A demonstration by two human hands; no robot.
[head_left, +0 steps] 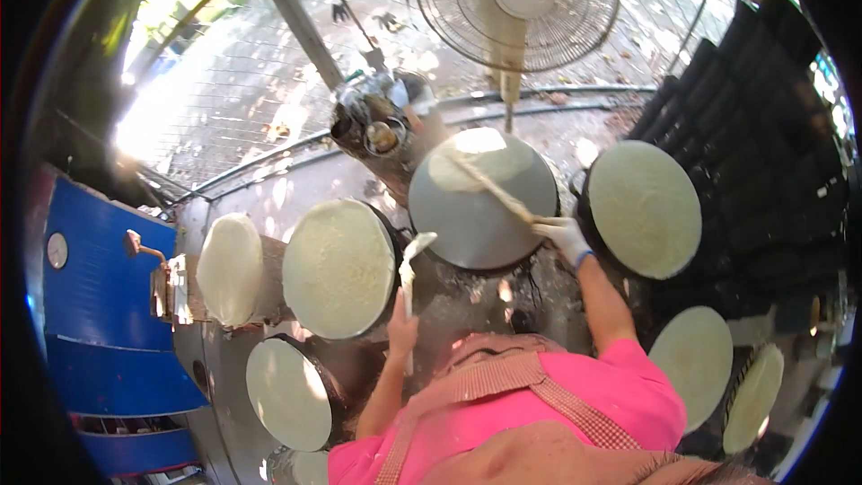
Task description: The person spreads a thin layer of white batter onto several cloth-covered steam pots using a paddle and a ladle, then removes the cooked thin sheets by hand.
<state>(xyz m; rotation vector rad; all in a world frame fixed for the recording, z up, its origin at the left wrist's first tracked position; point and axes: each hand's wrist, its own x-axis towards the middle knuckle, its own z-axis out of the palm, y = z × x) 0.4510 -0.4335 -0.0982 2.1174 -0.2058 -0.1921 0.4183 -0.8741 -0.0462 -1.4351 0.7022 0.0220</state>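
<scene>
In front of me is a round grey griddle (480,229) with a patch of pale batter (449,171) on its far side. My right hand (564,238), in a white glove, is closed around the near end of a long wooden spreader (503,196). The spreader slants away to the left, its far end over the batter. My left hand (402,328) grips a pale, batter-coated tool, probably a spatula (410,260), held upright left of the griddle. Beside that tool, a round griddle bears a full pale sheet (339,268). Another covered griddle (645,208) stands right of my gloved hand.
More pale round sheets lie at the far left (231,268), lower left (288,393) and lower right (691,368). Behind the griddle stand a fan (523,0) and a cluttered stand with containers (382,130). Blue panels (108,251) are at left, dark stacked sheets (745,153) at right.
</scene>
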